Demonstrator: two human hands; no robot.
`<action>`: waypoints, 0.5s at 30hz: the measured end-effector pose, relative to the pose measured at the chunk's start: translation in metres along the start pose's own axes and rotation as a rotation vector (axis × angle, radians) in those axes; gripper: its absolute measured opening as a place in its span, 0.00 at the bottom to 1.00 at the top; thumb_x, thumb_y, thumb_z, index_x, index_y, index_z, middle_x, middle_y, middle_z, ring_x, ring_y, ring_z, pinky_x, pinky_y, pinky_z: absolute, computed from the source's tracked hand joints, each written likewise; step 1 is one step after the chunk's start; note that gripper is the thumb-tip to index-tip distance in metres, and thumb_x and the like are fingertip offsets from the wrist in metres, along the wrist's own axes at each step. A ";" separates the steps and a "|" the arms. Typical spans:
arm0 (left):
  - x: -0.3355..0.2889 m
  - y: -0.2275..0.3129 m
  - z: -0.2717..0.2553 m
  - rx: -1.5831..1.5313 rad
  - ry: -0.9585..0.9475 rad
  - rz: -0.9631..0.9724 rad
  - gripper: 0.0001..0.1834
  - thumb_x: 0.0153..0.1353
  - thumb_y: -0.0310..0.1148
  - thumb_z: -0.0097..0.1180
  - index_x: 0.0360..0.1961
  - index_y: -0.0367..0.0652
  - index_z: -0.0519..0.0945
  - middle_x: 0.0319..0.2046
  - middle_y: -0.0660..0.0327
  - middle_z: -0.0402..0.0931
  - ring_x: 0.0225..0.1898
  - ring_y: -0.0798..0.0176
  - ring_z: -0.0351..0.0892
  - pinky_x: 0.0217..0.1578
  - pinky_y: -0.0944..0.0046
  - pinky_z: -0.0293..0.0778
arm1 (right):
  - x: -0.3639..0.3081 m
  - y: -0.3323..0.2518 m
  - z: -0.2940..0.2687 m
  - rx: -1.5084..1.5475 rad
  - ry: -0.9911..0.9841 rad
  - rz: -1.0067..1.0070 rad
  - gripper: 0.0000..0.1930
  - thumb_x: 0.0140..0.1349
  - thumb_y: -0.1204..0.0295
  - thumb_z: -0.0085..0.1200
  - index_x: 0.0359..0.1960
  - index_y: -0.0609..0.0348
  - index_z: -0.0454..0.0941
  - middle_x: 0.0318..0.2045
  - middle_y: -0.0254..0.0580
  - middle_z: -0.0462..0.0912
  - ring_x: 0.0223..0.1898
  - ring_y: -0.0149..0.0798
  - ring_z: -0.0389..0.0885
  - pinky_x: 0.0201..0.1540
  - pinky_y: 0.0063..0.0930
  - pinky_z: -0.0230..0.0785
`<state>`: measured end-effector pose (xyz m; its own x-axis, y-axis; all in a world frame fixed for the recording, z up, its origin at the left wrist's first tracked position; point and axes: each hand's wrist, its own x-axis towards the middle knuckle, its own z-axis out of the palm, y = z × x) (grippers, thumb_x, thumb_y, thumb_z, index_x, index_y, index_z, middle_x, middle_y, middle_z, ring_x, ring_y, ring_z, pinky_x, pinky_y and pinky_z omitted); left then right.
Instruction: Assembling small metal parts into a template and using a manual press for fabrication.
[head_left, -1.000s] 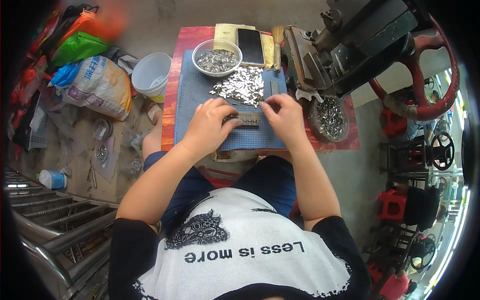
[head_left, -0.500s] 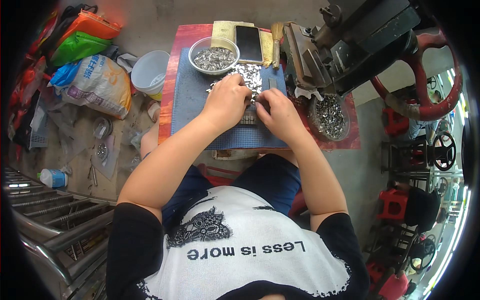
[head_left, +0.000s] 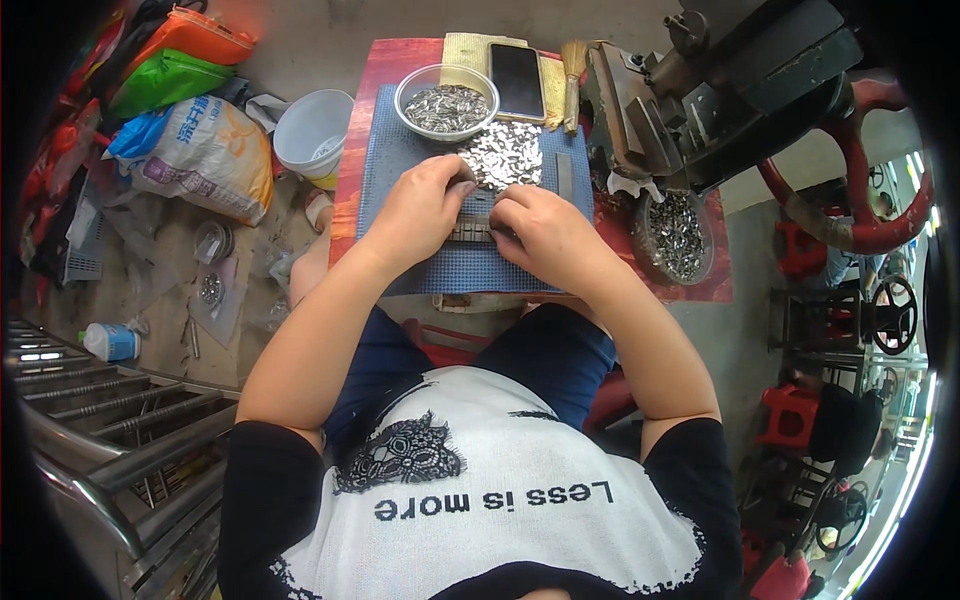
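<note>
While curled, both hands point(head_left: 485, 215) pinch a metal strip point(head_left: 474, 230).

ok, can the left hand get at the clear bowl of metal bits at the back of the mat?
Probably yes: the left hand rests beside the loose metal pile, the clear bowl sits just beyond it, open-topped, with nothing between.

The person wears a white T-shirt point(head_left: 470, 500) with short black sleeves point(head_left: 265, 480), one at eight o'clock and one at four o'clock; a black lace-like patch point(head_left: 400, 455) sits on the chest, left of centre, with a line of black lettering just below it, toward six o'clock; dark blue shorts point(head_left: 545, 355) cover the thighs near the middle; both forearms are bare from the sleeve hems up; the left hand point(head_left: 425, 205) and right hand point(head_left: 545, 235), toward twelve o'clock, wear no gloves.
</note>
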<state>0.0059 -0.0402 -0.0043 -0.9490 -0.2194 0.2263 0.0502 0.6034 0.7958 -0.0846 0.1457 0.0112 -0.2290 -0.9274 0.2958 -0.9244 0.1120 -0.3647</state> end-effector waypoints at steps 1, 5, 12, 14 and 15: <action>-0.003 -0.001 -0.002 -0.002 0.001 -0.002 0.06 0.64 0.27 0.56 0.38 0.34 0.77 0.39 0.47 0.80 0.43 0.42 0.79 0.46 0.51 0.74 | 0.001 -0.001 0.001 0.000 -0.002 -0.001 0.08 0.53 0.77 0.61 0.35 0.62 0.77 0.35 0.46 0.78 0.39 0.52 0.79 0.43 0.41 0.75; -0.013 -0.002 -0.008 -0.056 0.010 -0.053 0.08 0.64 0.28 0.56 0.40 0.34 0.78 0.39 0.47 0.80 0.43 0.44 0.80 0.45 0.52 0.74 | 0.001 -0.003 0.001 0.037 0.006 0.013 0.05 0.54 0.76 0.61 0.32 0.61 0.79 0.33 0.45 0.79 0.38 0.51 0.80 0.42 0.41 0.75; -0.016 -0.007 -0.011 -0.141 0.039 -0.100 0.08 0.64 0.27 0.57 0.41 0.34 0.80 0.36 0.47 0.82 0.41 0.48 0.83 0.43 0.55 0.76 | 0.019 0.011 0.010 0.045 0.139 0.247 0.05 0.58 0.73 0.62 0.36 0.57 0.83 0.35 0.44 0.80 0.36 0.50 0.81 0.40 0.40 0.75; -0.015 -0.005 -0.012 -0.135 0.036 -0.102 0.07 0.63 0.27 0.58 0.40 0.34 0.80 0.35 0.47 0.83 0.39 0.48 0.84 0.42 0.56 0.76 | 0.024 0.009 0.014 0.008 0.178 0.258 0.05 0.59 0.71 0.62 0.35 0.56 0.84 0.34 0.43 0.79 0.37 0.50 0.82 0.41 0.41 0.75; -0.015 -0.005 -0.014 -0.128 0.035 -0.109 0.07 0.62 0.26 0.59 0.39 0.34 0.80 0.34 0.48 0.83 0.38 0.48 0.84 0.42 0.56 0.76 | 0.026 0.006 0.015 -0.012 0.128 0.273 0.05 0.58 0.70 0.63 0.34 0.54 0.84 0.35 0.43 0.78 0.37 0.49 0.82 0.41 0.41 0.75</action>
<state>0.0243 -0.0504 -0.0034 -0.9397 -0.3061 0.1526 -0.0110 0.4730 0.8810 -0.0916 0.1170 0.0039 -0.5059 -0.8097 0.2974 -0.8265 0.3563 -0.4359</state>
